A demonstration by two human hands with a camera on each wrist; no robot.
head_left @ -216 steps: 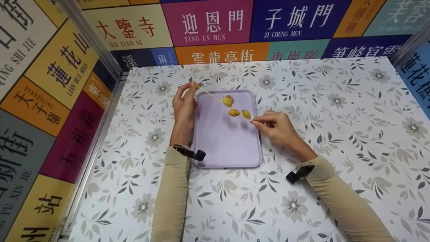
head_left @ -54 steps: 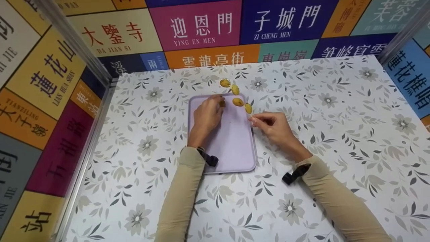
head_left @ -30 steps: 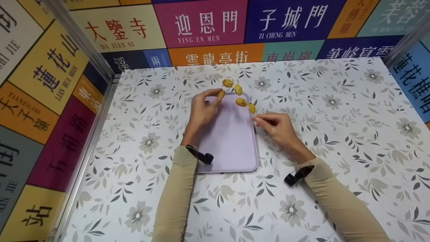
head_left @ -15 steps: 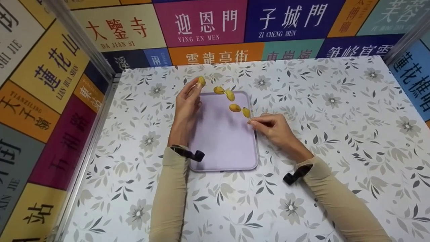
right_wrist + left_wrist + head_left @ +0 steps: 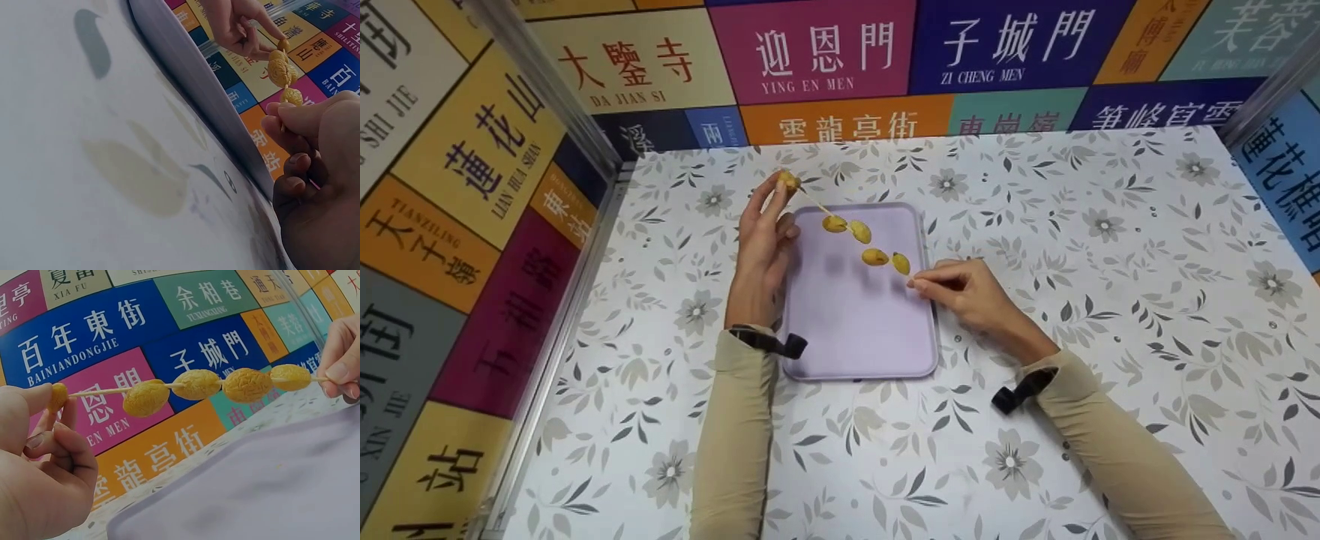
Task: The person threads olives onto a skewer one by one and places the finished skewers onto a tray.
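Note:
In the head view my left hand (image 5: 763, 240) pinches a yellow, wrinkled oval fruit-like piece (image 5: 788, 181) between thumb and fingertips, at the bare end of a thin wooden skewer (image 5: 814, 199). Several similar yellow pieces (image 5: 246, 386) sit in a row along the skewer, a stretch of bare stick parting them from the held one. My right hand (image 5: 971, 292) pinches the opposite end of the skewer. Held above the tray, the row slants down towards my right hand. In the right wrist view, my right hand's thumb and forefinger (image 5: 289, 115) grip close behind the nearest piece.
Beneath the skewer lies a pale purple tray (image 5: 862, 330) with a raised rim, on a white table (image 5: 1072, 300) printed with grey leaves and flowers. Coloured panels (image 5: 825, 52) with Chinese lettering stand behind and at the left. A dark wrist camera (image 5: 791, 343) is strapped to each sleeve.
Compared with 7.2 seconds ago, another yellow piece is on the skewer. Within the last second my left hand has moved left with the pinched piece, and the row has shifted left and lower.

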